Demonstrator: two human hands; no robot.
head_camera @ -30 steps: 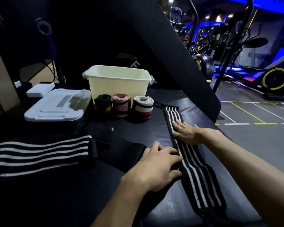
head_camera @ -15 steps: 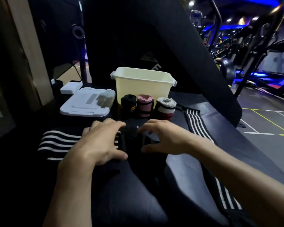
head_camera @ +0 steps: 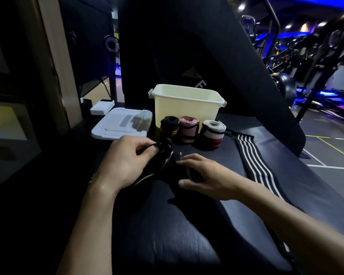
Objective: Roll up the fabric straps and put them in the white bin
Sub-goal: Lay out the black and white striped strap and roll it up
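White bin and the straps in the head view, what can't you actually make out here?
- White bin: its inside is hidden by its front wall, so any contents are unknown.
- Black striped strap held by the left hand: mostly covered by both hands and motion-blurred; how far it is rolled is unclear.
- Right hand: what lies under its fingers is too dark to tell.
- Flat striped strap: its near end is hidden behind the right forearm.

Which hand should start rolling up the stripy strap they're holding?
Probably the left hand: its fingers already pinch the end of the black-and-white strap. The right hand lies flatter on the dark part beside it, so it can steady.
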